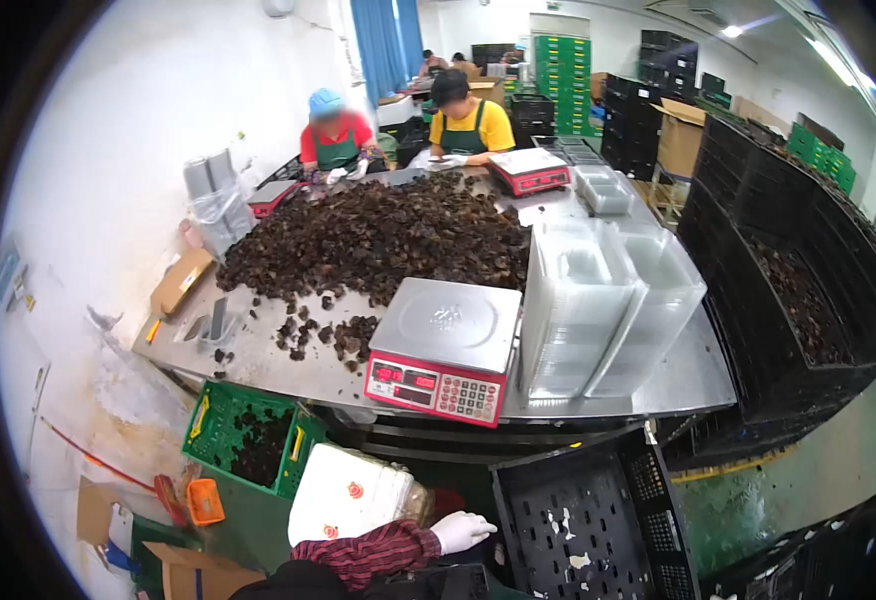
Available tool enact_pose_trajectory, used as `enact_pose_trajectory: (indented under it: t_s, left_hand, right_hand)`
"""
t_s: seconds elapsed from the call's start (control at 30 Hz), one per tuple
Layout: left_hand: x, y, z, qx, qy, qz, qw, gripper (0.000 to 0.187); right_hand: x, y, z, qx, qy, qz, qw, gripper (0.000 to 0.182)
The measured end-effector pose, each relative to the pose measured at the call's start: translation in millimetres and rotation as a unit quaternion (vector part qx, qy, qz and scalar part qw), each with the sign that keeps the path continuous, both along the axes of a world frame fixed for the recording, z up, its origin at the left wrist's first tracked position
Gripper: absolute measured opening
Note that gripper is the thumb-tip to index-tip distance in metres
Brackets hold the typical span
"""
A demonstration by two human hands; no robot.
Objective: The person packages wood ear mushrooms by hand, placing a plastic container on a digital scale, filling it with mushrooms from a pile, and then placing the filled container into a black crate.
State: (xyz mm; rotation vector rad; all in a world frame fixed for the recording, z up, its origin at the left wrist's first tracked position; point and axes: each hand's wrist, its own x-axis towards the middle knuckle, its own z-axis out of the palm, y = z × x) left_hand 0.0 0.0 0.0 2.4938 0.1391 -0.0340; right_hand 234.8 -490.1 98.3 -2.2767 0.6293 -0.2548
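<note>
My left hand, in a white glove with a red plaid sleeve behind it, reaches across at the bottom of the view. Its fingers are stretched out, with nothing seen in them, and the fingertips are right at the left side of a black plastic crate. A few pale scraps lie on the slotted floor of that crate. Just left of the hand is a white foam box with red marks. My right hand is out of view.
On the metal table lie a heap of dark dried fungus-like pieces, a red scale and stacked clear trays. Below stands a green crate. Black crates line the right. Two people sit across the table.
</note>
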Motion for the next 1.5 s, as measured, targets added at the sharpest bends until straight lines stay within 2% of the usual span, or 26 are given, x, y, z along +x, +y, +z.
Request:
enact_pose_trajectory:
  t_s: [0.03,0.07,0.1,0.17,0.23,0.37,0.5,0.53,0.57,0.6,0.63,0.7,0.77,0.8,0.87,0.9,0.93,0.97,1.03,1.07,1.17,1.2,1.23,1.37,1.43,1.5]
  left_hand:
    - [-2.0,2.8,13.2,0.016,-0.011,0.024,1.000,0.022]
    - [-6.7,12.2,28.8,0.011,0.030,0.021,0.999,0.025]
    - [-11.5,21.1,32.8,0.010,-0.008,0.035,0.999,0.024]
    - [-15.9,48.1,57.4,0.022,-0.052,0.101,0.993,0.022]
    - [-16.1,83.5,99.5,0.084,-0.144,0.180,0.969,0.022]
    - [-33.1,177.7,148.0,0.132,-0.210,0.304,0.920,0.025]
    - [-46.9,286.9,171.3,0.178,-0.171,0.373,0.894,0.028]
    - [-44.3,310.6,177.9,0.173,-0.156,0.382,0.894,0.029]
    - [-39.6,338.4,177.4,0.171,-0.110,0.393,0.897,0.028]
    - [-30.0,365.3,175.1,0.182,-0.107,0.371,0.904,0.029]
    - [-18.9,393.1,172.3,0.193,-0.100,0.348,0.912,0.029]
    - [17.3,457.1,158.5,0.218,-0.090,0.282,0.930,0.030]
    - [66.0,514.1,140.8,0.214,-0.119,0.225,0.943,0.034]
    - [92.9,539.7,138.3,0.225,-0.103,0.196,0.949,0.038]
    - [140.5,574.4,134.4,0.259,-0.044,0.195,0.945,0.055]
    - [157.3,590.8,127.7,0.269,-0.019,0.176,0.947,0.064]
    - [169.0,602.5,115.7,0.287,0.018,0.158,0.945,0.070]
    - [174.5,611.9,99.4,0.296,0.030,0.142,0.944,0.072]
    - [175.6,616.5,87.5,0.274,0.054,0.140,0.950,0.068]
    - [170.3,617.3,78.4,0.310,0.027,0.128,0.942,0.061]
    - [143.4,616.0,71.2,0.276,0.078,0.108,0.952,0.053]
    - [128.4,612.9,63.6,0.305,0.019,0.108,0.946,0.048]
    - [115.7,610.2,64.9,0.304,0.030,0.102,0.947,0.046]
    - [50.9,599.1,69.4,0.277,0.021,0.074,0.958,0.042]
    - [15.6,598.1,71.3,0.258,0.016,0.076,0.963,0.040]
    - [-13.2,602.6,70.6,0.208,0.051,0.069,0.974,0.045]
  right_hand:
    - [16.5,27.7,-1.4,-0.139,-0.027,0.096,0.985,0.022]
    - [56.6,28.6,-46.0,0.037,-0.036,0.072,0.996,0.026]
    - [92.6,35.3,-78.6,0.213,-0.041,0.042,0.975,0.030]
    - [85.9,139.3,-28.9,0.145,-0.127,0.093,0.977,0.026]
    - [80.4,209.6,21.8,0.191,-0.149,0.159,0.957,0.018]
    - [70.0,305.6,90.4,0.210,-0.161,0.300,0.916,0.019]
    - [65.0,394.5,158.2,0.219,-0.230,0.384,0.867,0.019]
    - [52.1,421.4,193.8,0.266,-0.192,0.381,0.865,0.018]
    - [61.0,444.9,197.0,0.145,-0.315,0.390,0.853,0.017]
    - [63.5,467.9,209.6,0.081,-0.345,0.411,0.840,0.019]
    - [60.8,489.1,225.0,0.016,-0.370,0.429,0.824,0.021]
    - [55.2,545.1,237.1,0.055,-0.407,0.406,0.816,0.016]
    - [54.2,585.5,261.1,-0.106,-0.466,0.441,0.760,0.024]
    - [53.4,599.0,264.0,-0.148,-0.395,0.473,0.774,0.030]
    - [53.3,624.5,252.4,-0.206,-0.301,0.512,0.778,0.037]
    - [48.3,637.8,250.3,-0.305,-0.268,0.474,0.782,0.036]
    - [43.5,645.3,253.3,-0.345,-0.146,0.427,0.823,0.030]
    - [47.0,640.5,245.2,-0.267,-0.163,0.443,0.840,0.024]
    - [50.0,635.7,240.6,-0.234,-0.115,0.437,0.861,0.022]
    - [49.2,638.0,241.3,-0.218,-0.086,0.415,0.879,0.023]
    - [46.7,643.3,246.7,-0.236,-0.077,0.423,0.871,0.026]
    - [72.1,615.4,227.2,-0.213,-0.081,0.409,0.884,0.017]
    - [93.8,587.8,205.4,-0.187,-0.085,0.393,0.896,0.011]
    - [83.7,602.9,210.6,-0.176,-0.131,0.392,0.893,0.016]
    - [86.1,601.9,210.5,-0.225,-0.169,0.417,0.864,0.019]
    - [94.3,597.8,209.7,-0.224,-0.164,0.421,0.863,0.021]
